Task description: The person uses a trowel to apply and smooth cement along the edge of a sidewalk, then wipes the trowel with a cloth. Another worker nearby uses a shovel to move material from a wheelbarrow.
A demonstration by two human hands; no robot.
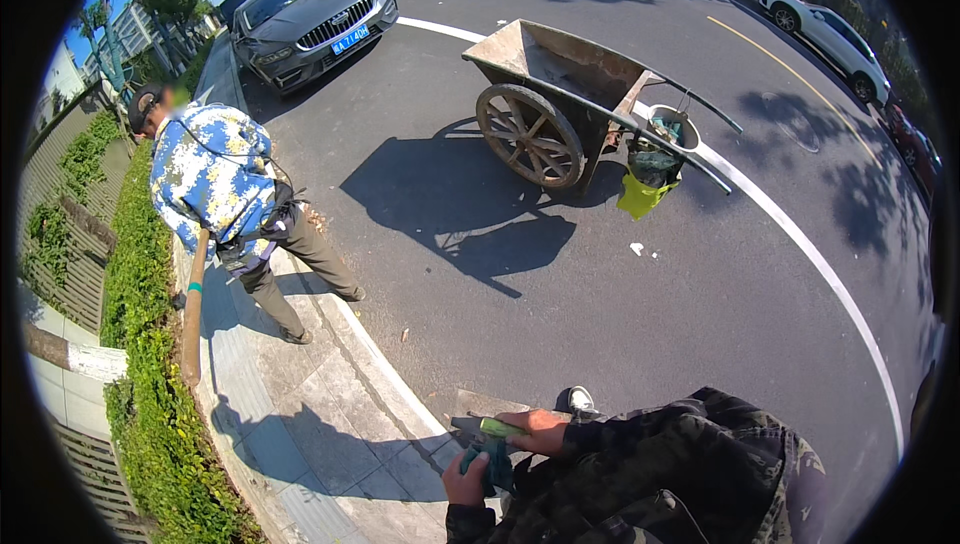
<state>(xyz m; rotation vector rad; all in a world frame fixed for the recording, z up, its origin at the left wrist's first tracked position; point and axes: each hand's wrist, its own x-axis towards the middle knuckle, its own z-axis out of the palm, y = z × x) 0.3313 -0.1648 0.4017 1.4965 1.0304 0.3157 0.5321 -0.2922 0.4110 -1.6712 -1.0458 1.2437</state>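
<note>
At the bottom of the view, my right hand (541, 432) is closed round a light green object (498, 428), possibly a handle, whose exact kind I cannot tell. A dark, flat piece sticks out to its left. My left hand (465, 480), just below and to the left, grips a dark green cloth or bag (495, 467) that hangs beneath the green object. Both hands are close together above the kerb, in front of my dark camouflage jacket (637, 469).
A two-wheeled metal cart (562, 71) stands on the road, with a white bucket (688, 137) and a yellow-green bag (645, 195) at its handles. Left, a person in a blue patterned jacket (217, 161) bends beside a hedge (142, 274) with a wooden handle (193, 319). A grey car (307, 11) is parked behind.
</note>
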